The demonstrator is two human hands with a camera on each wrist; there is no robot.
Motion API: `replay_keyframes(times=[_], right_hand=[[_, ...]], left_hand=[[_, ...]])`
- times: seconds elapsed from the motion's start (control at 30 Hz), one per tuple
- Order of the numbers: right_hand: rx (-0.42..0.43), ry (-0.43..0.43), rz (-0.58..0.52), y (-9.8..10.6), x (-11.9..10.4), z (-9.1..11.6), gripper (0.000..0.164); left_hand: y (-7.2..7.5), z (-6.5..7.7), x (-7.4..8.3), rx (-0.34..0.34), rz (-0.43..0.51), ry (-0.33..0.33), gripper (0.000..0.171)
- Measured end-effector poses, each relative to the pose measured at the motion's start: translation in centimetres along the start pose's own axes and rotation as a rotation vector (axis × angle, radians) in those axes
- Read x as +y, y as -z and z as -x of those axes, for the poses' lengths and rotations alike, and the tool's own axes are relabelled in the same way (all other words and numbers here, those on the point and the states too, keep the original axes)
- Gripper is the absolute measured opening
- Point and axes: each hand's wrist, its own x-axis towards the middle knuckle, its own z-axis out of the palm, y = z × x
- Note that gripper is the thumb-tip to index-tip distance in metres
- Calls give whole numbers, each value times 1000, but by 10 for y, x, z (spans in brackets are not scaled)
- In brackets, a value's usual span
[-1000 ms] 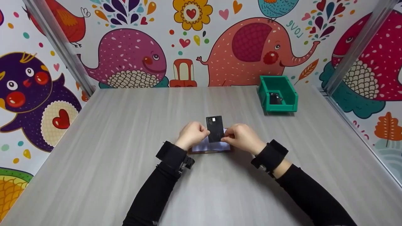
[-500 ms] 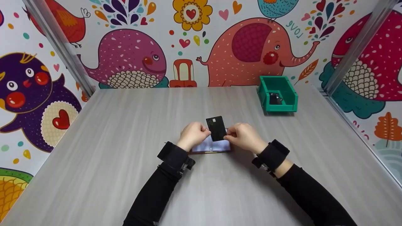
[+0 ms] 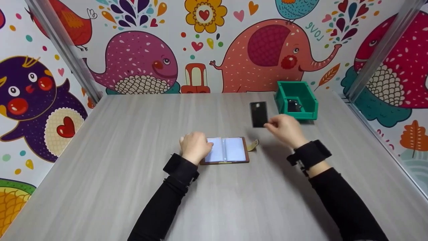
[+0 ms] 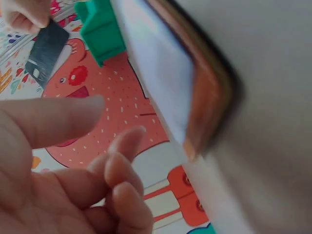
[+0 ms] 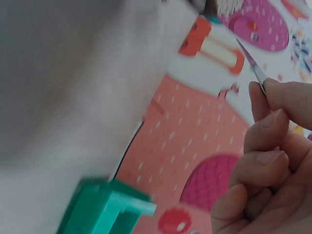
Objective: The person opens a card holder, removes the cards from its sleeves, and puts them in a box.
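Note:
A black plastic card (image 3: 258,114) with a small light chip is pinched at its lower corner between the thumb and forefinger of my right hand (image 3: 286,130). It is raised over the table, left of the green bin, and shows edge-on in the right wrist view. An open card holder (image 3: 234,149) with clear sleeves and a brown cover lies flat below. My left hand (image 3: 195,146) overlaps the holder's left side in the head view. The left wrist view shows this hand's thumb (image 4: 73,117) apart from its loosely bent fingers, with nothing between them.
A green plastic bin (image 3: 298,115) with dark items inside stands at the back right of the table (image 3: 140,134). The holder's clasp strap (image 3: 253,146) sticks out to its right. Printed cartoon walls (image 3: 197,77) enclose the back and sides.
Both hands were at the card over the holder. The left let go and shifted slightly left; the right carried the card up and right toward the bin, uncovering the holder's pages.

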Motion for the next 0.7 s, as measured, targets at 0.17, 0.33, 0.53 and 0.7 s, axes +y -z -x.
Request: replay_keyframes(times=[0.17, 0.33, 0.53, 0.7], right_hand=[[27, -104, 15, 18, 20, -4, 19], [52, -177, 23, 34, 36, -5, 21], [78, -280, -25, 49, 50, -6, 22], [101, -379, -111, 56, 61, -7, 26]], left_hand=[[-3, 3, -4, -3, -98, 26, 27], [-6, 6, -4, -12, -141, 33, 24], [-7, 6, -4, -19, -181, 31, 27], [-8, 5, -4, -13, -209, 37, 32]])
